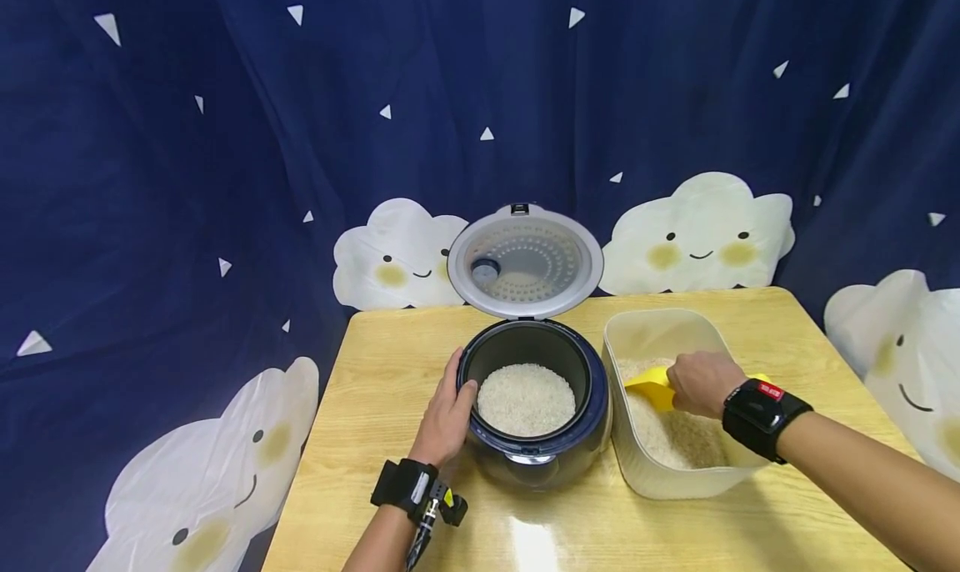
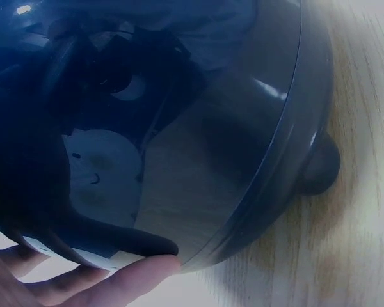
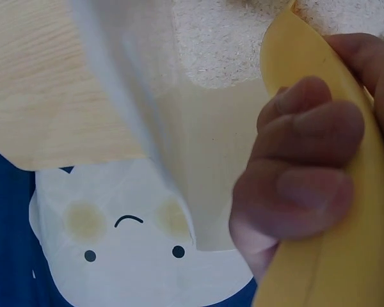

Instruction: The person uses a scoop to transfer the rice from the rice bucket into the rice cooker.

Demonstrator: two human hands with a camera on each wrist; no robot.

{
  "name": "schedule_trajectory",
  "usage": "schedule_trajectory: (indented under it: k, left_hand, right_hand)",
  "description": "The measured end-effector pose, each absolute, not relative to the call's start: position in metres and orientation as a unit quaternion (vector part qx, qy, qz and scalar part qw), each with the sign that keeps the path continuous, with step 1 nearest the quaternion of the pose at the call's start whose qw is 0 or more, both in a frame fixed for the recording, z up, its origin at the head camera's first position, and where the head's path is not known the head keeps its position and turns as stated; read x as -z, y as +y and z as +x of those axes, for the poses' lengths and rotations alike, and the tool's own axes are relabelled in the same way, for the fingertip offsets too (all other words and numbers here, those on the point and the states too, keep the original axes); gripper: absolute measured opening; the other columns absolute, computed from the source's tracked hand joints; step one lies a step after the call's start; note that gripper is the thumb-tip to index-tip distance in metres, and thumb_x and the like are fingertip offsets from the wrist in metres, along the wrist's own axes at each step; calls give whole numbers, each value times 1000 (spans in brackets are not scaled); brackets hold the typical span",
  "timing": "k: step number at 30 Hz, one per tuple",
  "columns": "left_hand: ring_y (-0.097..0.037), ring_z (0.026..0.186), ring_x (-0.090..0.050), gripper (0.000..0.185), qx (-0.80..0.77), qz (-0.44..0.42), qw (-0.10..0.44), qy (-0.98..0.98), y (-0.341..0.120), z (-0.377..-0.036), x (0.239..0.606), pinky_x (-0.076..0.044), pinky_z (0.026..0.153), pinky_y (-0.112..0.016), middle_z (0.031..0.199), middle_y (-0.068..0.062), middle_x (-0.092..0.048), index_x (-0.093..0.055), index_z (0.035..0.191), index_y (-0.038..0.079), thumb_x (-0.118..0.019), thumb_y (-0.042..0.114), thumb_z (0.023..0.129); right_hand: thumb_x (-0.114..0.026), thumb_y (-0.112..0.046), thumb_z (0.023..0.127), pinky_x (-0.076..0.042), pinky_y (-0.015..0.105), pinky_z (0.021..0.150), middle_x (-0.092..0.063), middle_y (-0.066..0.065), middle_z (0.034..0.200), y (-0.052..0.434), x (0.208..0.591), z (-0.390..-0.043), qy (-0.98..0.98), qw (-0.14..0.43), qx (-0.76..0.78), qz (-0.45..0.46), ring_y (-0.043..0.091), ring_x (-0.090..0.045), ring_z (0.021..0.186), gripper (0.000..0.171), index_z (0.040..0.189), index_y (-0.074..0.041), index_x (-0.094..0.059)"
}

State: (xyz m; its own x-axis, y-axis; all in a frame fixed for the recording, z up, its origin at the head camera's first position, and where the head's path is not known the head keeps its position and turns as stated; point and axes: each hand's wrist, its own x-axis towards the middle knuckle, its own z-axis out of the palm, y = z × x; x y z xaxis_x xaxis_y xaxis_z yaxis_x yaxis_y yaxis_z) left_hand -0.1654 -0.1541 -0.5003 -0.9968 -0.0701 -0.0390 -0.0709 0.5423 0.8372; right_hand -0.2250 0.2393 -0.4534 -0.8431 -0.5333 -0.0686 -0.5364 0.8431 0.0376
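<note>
A dark blue rice cooker [image 1: 534, 447] stands on the wooden table [image 1: 390, 363] with its lid [image 1: 525, 262] swung up and white rice [image 1: 527, 400] in its pot. My left hand [image 1: 448, 413] rests against the cooker's left side, fingers laid along the rim; the left wrist view shows the glossy cooker wall [image 2: 211, 128] and a fingertip [image 2: 147, 268] on it. My right hand [image 1: 705, 383] grips a yellow scoop [image 1: 651, 385] inside a pale plastic container [image 1: 660, 472] of rice [image 1: 675, 439]. In the right wrist view, fingers [image 3: 301, 179] curl round the scoop [image 3: 345, 256].
A dark blue curtain with white clouds and triangles [image 1: 697, 234] hangs behind and around the table. The container stands directly right of the cooker, nearly touching it. Both wrists wear black bands [image 1: 761, 415].
</note>
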Motion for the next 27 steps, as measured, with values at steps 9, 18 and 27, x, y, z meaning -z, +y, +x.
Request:
schedule_trajectory:
  k: [9, 18, 27]
  left_hand:
    - [-30, 156, -37, 59, -483, -38, -3, 875, -154, -164, 500, -32, 125, -61, 171, 0, -33, -18, 163, 45, -42, 40, 109]
    - [-31, 157, -35, 60, -482, -36, 0, 875, -154, -161, 501, -31, 125, -62, 171, -1, -32, -18, 164, 43, -42, 39, 109]
    - [-30, 158, -34, 60, -487, -35, 1, 873, -153, -162, 500, -30, 126, -62, 172, 0, -31, -17, 164, 43, -42, 39, 109]
  right_hand:
    - [-83, -19, 76, -29, 22, 51, -46, -5, 59, 243, 452, -220, 962, 53, -25, -267, 13, -41, 52, 23, 67, -15, -62]
    - [-83, -17, 74, -28, 22, 49, -45, -5, 58, 245, 454, -212, 960, 55, -35, -271, 11, -40, 50, 24, 65, -16, -60]
    - [-83, -16, 72, -28, 22, 49, -46, -5, 57, 246, 450, -208, 956, 41, -50, -287, 12, -40, 49, 25, 63, -16, -60]
